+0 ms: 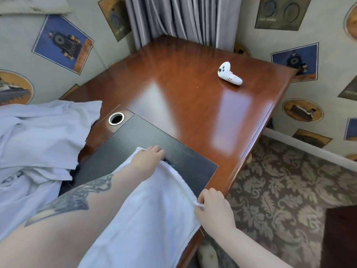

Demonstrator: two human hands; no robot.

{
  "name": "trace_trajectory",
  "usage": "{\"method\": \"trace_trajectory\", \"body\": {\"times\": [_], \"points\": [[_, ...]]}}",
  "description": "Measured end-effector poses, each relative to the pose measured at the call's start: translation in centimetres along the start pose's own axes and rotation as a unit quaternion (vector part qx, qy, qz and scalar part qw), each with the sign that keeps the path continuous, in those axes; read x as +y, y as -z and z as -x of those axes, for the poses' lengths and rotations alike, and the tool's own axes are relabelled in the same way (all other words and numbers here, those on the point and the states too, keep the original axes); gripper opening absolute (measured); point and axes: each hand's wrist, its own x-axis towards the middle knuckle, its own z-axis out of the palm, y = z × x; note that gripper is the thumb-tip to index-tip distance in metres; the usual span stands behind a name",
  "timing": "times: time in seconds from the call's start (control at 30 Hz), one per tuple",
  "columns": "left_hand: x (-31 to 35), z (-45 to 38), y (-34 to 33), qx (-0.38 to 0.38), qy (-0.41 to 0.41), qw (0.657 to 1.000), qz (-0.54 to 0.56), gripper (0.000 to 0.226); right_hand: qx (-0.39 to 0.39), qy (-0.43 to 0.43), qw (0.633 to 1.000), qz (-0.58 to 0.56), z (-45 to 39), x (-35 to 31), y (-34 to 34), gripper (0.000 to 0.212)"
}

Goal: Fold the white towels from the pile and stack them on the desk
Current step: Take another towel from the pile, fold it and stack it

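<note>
Lying at nine o'clock on the bench (193, 78), the pile (38, 136) of white towels waits, crumpled. At six o'clock one towel (154, 209) hangs over the near edge, white and soft. The left hand (146, 159) grips its far corner with curled fingers; the right hand (212, 207) pinches the near corner. The held hem runs from eleven to five o'clock between them.

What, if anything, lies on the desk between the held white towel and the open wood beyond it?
Nothing visible: past the white cloth towel lie only the black desk mat and bare glossy brown desk; the small white controller sits far right.
</note>
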Motion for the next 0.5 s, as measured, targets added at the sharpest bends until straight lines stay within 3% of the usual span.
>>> {"method": "trace_trajectory", "body": {"times": [0.1, 0.27, 0.33, 0.4, 0.5], "points": [[-0.3, 1.0, 0.2, 0.002, 0.005, 0.999, -0.042, 0.046, 0.001, 0.012, 0.998, -0.065, 1.0, -1.3, 0.0, 0.018], [-3.1, 5.7, 0.7, -0.004, 0.056, 0.997, 0.048, 0.054, 0.042, 0.023, 0.986, -0.159, 4.0, -3.9, -0.6, 0.021], [-5.0, 9.0, 0.6, 0.01, 0.061, 0.995, 0.074, 0.054, 0.04, 0.062, 0.985, -0.159, 5.6, -5.6, -1.4, 0.022], [-6.7, 12.7, -0.2, 0.006, 0.068, 0.994, 0.087, 0.038, 0.015, 0.107, 0.984, -0.14, 7.3, -7.7, -2.8, 0.022], [-8.8, 19.1, -2.2, 0.067, 0.154, 0.966, 0.198, 0.026, -0.013, 0.169, 0.979, -0.11, 10.4, -11.2, -5.5, 0.025]]}}
